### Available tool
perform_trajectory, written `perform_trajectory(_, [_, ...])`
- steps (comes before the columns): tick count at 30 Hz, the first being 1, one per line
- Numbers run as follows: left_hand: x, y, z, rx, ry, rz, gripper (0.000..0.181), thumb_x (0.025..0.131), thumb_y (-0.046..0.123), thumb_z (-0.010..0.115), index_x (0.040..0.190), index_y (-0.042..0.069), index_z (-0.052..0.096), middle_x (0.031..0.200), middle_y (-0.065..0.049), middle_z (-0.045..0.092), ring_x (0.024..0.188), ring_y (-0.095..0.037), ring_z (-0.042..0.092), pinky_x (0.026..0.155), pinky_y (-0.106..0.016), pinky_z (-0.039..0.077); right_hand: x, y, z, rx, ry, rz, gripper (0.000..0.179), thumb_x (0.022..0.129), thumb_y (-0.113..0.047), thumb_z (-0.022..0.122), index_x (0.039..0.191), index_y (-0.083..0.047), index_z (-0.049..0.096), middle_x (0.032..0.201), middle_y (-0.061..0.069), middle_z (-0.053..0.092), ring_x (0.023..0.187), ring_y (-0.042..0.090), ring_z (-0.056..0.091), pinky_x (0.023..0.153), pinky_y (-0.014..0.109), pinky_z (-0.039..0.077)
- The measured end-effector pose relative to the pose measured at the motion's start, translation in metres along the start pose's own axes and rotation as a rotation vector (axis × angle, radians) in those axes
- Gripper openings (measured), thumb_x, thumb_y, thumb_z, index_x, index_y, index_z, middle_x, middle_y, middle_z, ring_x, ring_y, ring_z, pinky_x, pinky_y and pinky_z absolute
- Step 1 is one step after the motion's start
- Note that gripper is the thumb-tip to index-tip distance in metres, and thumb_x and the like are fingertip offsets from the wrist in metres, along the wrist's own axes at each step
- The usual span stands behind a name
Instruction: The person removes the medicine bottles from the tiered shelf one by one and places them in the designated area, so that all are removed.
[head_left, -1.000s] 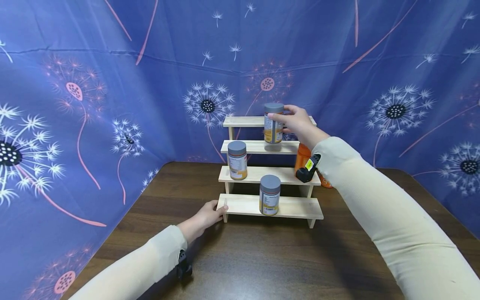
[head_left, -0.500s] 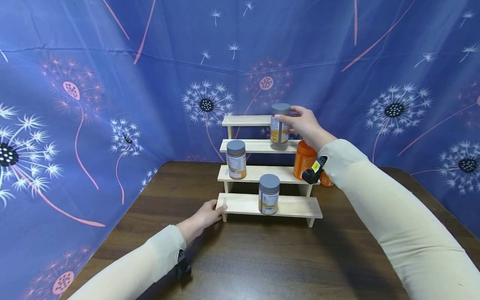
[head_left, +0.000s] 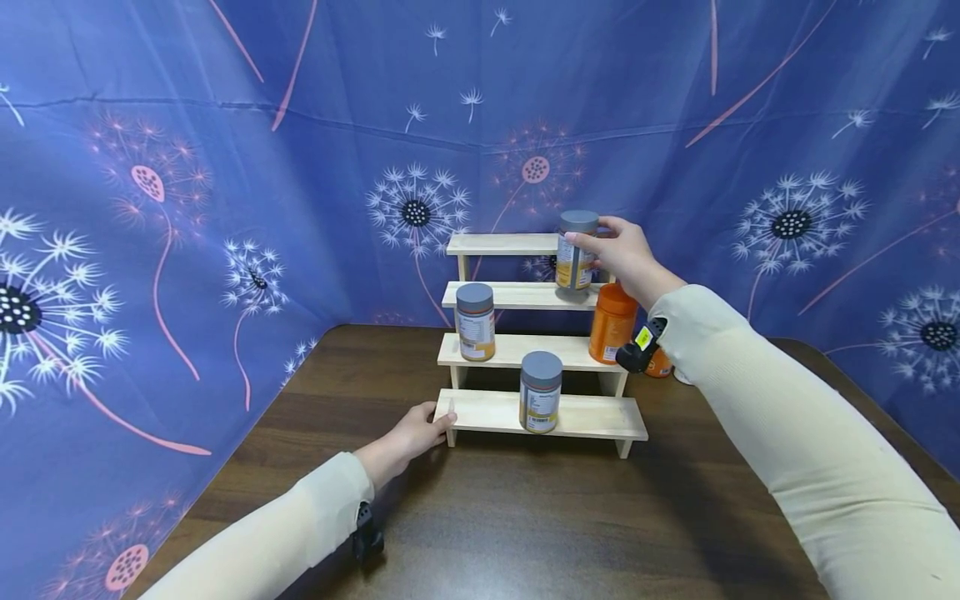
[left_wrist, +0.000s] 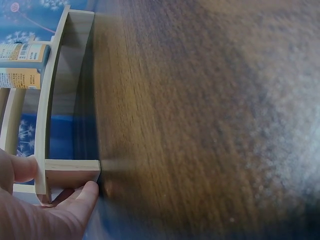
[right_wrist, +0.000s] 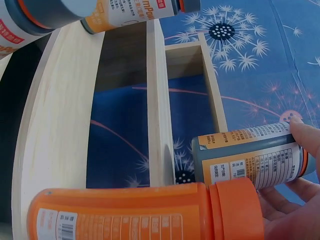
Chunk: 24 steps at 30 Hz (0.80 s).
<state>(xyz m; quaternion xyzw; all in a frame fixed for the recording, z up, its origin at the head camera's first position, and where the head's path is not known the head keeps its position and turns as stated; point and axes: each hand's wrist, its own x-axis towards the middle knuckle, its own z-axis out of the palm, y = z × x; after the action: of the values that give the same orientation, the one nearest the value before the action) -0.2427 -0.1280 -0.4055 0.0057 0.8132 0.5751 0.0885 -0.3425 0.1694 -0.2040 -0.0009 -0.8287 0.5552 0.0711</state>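
My right hand point(head_left: 628, 254) holds a grey-lidded jar point(head_left: 575, 260) with a white and yellow label, thumb and fingers around its upper part. The jar is upright, its base close over the right part of the third step of a four-step wooden display stand point(head_left: 480, 408). My left hand point(head_left: 411, 432) grips the left end of the lowest step; the left wrist view shows its thumb on top and a finger against the leg point(left_wrist: 72, 175). Similar jars stand on the lowest step point(head_left: 540, 396) and at the second step's left point(head_left: 476, 325). An orange bottle point(head_left: 612, 329) stands at the second step's right.
Behind the stand's right side, another orange container point(head_left: 658, 364) and a white object point(head_left: 682, 377) show partly past my right sleeve. The stand rests on a dark wooden table point(head_left: 525, 517). A blue dandelion-print cloth point(head_left: 337, 208) hangs behind.
My right hand has carried the jar rightward along the third step, uncovering more of the orange bottle below. The left hand keeps its grip on the stand.
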Motion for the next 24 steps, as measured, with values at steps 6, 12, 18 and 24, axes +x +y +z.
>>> perform_trajectory(6, [-0.001,0.001,0.000,0.004,-0.004,0.000,0.043,0.101,0.011,0.050,0.132,-0.017,0.041,0.123,-0.028,0.055,0.116,-0.033,0.057,0.101,-0.042,0.052,-0.004,-0.002,-0.007,-0.008,0.026,-0.008,0.077,0.091,-0.045,0.064,0.152,-0.016,0.030,0.152,0.013,0.038,0.135,0.031,0.042,0.113,0.049,0.041])
perform_trajectory(12, [-0.001,0.001,-0.001,-0.002,-0.009,0.006,0.043,0.101,0.011,0.049,0.132,-0.018,0.041,0.123,-0.029,0.054,0.118,-0.037,0.056,0.101,-0.043,0.052,-0.004,0.001,-0.016,-0.002,0.036,-0.008,0.079,0.089,-0.047,0.065,0.152,-0.016,0.030,0.152,0.013,0.037,0.136,0.031,0.041,0.113,0.048,0.041])
perform_trajectory(18, [-0.001,0.001,-0.001,-0.003,-0.008,-0.001,0.042,0.101,0.011,0.050,0.132,-0.017,0.041,0.123,-0.029,0.054,0.118,-0.037,0.056,0.101,-0.043,0.052,-0.003,0.008,-0.024,-0.008,0.060,0.006,0.080,0.089,-0.049,0.064,0.153,-0.016,0.028,0.153,0.013,0.035,0.138,0.031,0.039,0.114,0.047,0.040])
perform_trajectory(24, [-0.001,0.001,0.000,-0.003,-0.007,0.000,0.042,0.101,0.011,0.049,0.132,-0.017,0.041,0.124,-0.028,0.054,0.118,-0.036,0.056,0.101,-0.043,0.052,-0.003,0.015,-0.031,-0.021,0.095,0.012,0.081,0.090,-0.049,0.062,0.153,-0.015,0.026,0.154,0.014,0.034,0.138,0.032,0.038,0.116,0.048,0.037])
